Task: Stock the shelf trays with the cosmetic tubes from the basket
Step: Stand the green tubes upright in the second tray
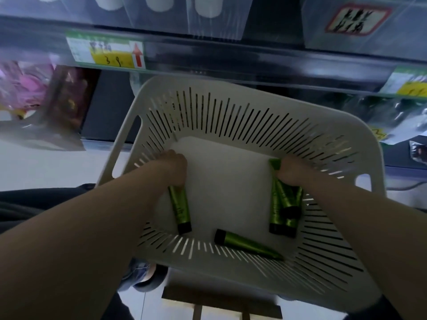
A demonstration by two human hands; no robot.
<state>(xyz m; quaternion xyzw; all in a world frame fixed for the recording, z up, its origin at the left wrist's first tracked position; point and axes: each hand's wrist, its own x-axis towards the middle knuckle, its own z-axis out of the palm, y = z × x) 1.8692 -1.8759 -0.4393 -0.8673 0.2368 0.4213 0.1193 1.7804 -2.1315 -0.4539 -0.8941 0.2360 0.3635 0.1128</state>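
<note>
The clear shelf trays (219, 17) run above and beyond the basket, blurred, with a yellow price label (108, 54) on the rail over its far left corner. The white slotted basket (231, 88) sits right below the camera, with both forearms reaching into it.

Inside the basket, the left hand (175, 167) is curled round the crimped end of 1 green tube (180, 211) by the left wall, black cap pointing toward the near wall. The right hand (291, 172) is fisted round a bunch of tubes (283, 209), seemingly 3, by the right wall, caps also toward the near wall. 1 loose tube (245, 244) lies untouched along the near wall.

The step in hand looks like gathering stock. Next, both hands must lift clear of the basket rim and carry the tubes up to the trays, keeping the right-hand bunch from slipping. The loose tube needs a later trip.
</note>
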